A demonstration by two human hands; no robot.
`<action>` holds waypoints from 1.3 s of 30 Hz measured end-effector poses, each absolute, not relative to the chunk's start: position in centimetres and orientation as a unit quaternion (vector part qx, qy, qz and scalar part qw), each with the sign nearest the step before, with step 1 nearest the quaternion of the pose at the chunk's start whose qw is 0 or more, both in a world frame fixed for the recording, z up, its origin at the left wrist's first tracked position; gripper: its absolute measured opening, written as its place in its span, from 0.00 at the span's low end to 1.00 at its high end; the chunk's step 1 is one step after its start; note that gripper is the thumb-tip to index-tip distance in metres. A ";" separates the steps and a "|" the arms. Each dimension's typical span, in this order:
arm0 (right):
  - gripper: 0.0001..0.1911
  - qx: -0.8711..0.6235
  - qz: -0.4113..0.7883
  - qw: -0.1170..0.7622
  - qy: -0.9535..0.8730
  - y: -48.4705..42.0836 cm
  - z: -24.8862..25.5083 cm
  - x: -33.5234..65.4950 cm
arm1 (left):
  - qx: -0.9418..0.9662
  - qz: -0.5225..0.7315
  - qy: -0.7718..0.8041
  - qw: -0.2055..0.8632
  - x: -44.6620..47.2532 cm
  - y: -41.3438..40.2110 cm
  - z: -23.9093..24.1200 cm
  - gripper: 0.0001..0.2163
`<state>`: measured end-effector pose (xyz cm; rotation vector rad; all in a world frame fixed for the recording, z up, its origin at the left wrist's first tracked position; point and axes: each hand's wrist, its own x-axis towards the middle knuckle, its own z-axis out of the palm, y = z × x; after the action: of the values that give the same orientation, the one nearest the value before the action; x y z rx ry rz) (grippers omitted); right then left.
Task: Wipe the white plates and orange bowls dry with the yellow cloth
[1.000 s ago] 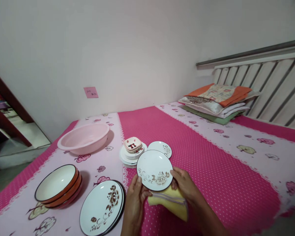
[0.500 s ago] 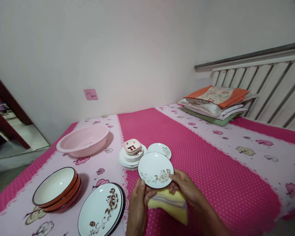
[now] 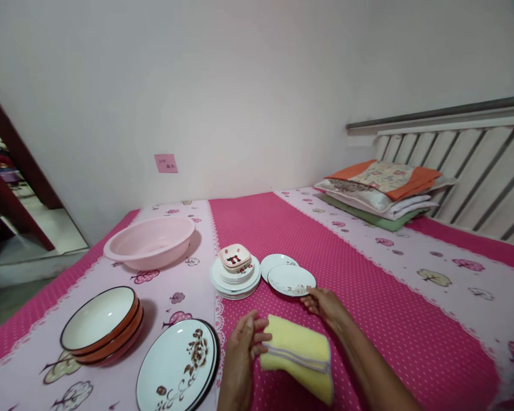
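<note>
The small plate (image 3: 291,279) is now lying on the bed (image 3: 381,302); my right hand (image 3: 325,302) is touching its rim, grip unclear, left hand (image 3: 242,348) gripping the yellow cloth (image 3: 297,354).

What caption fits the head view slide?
Right hand touches a plate overlapping a second plate; left hand holds a yellow cloth.

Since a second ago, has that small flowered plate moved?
Yes. The small flowered plate went forward and down, partly onto another small plate beside the white dish stack.

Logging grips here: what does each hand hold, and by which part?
The left hand holds the folded yellow cloth at its left end. The right hand touches the small floral plate at its near rim; grip unclear.
</note>
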<state>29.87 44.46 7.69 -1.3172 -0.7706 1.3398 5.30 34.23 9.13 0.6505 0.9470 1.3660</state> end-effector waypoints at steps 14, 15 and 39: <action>0.10 -0.608 0.564 0.478 -0.288 48.0 5.0 29.9 | 0.260 0.602 0.422 0.625 5.2 34.5 8.9 0.29; 0.11 -0.612 0.562 0.475 -0.289 48.1 4.9 29.8 | 0.259 0.603 0.423 0.625 5.2 34.5 8.9 0.29; 0.15 -0.612 0.564 0.476 -0.284 48.4 4.2 28.9 | 0.208 0.606 0.427 0.639 5.2 34.6 8.8 0.27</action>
<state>28.85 48.44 4.25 -1.4968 -0.6937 1.3795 5.19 34.60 8.78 0.4744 0.9742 1.3820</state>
